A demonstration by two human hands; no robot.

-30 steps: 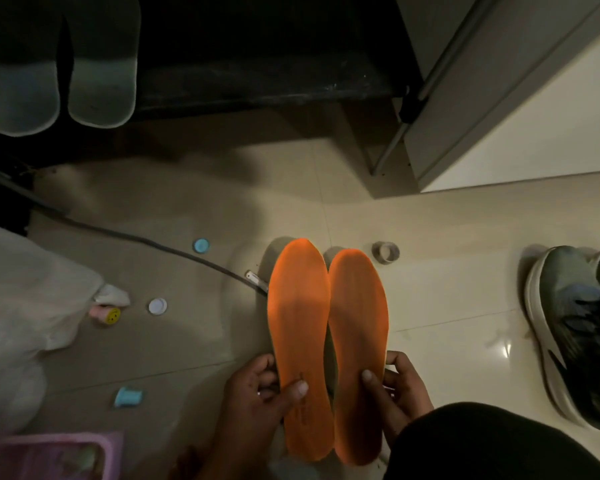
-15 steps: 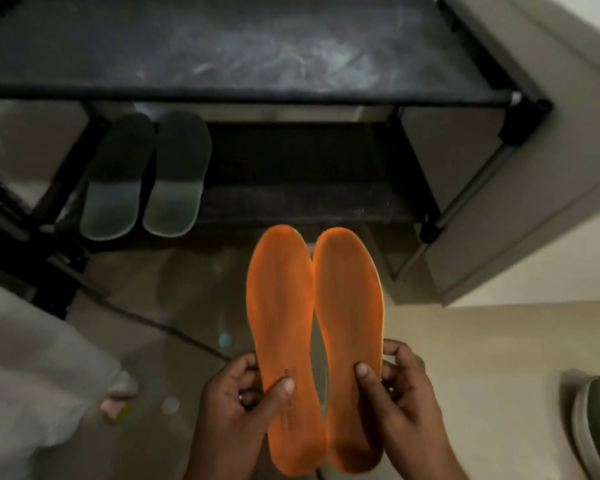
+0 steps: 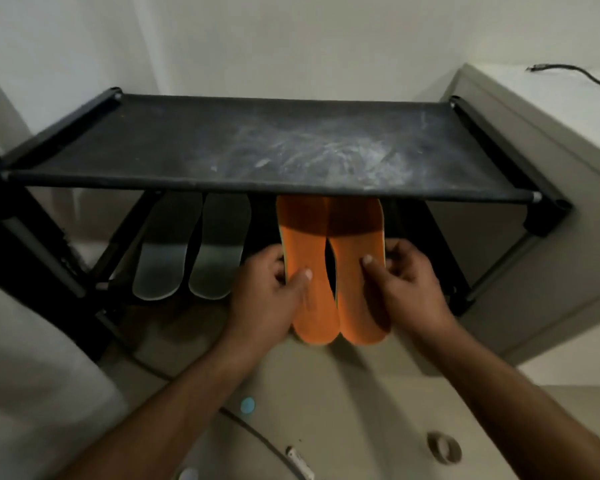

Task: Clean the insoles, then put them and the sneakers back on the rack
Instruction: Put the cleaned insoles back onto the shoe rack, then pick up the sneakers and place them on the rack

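Note:
Two orange insoles lie side by side, toes pushed under the top shelf of the black shoe rack (image 3: 264, 188) onto its lower shelf. My left hand (image 3: 271, 289) grips the left orange insole (image 3: 309, 268), thumb on top. My right hand (image 3: 409, 282) grips the right orange insole (image 3: 357, 244) the same way. Their heels stick out past the rack's front. Two grey insoles (image 3: 194, 251) rest to the left on the same lower shelf. The sneakers are out of view.
The rack's dusty top shelf (image 3: 291, 147) is bare. A grey cabinet (image 3: 534, 209) stands close on the right. On the floor lie a black cable (image 3: 257, 434), a tape roll (image 3: 444, 448), a blue cap (image 3: 247, 405) and a white cloth (image 3: 32, 375) at left.
Both hands have carried the orange insoles up from the floor and forward, sliding their toe ends under the top shelf. The view has lifted toward the rack; the sneakers have left the frame.

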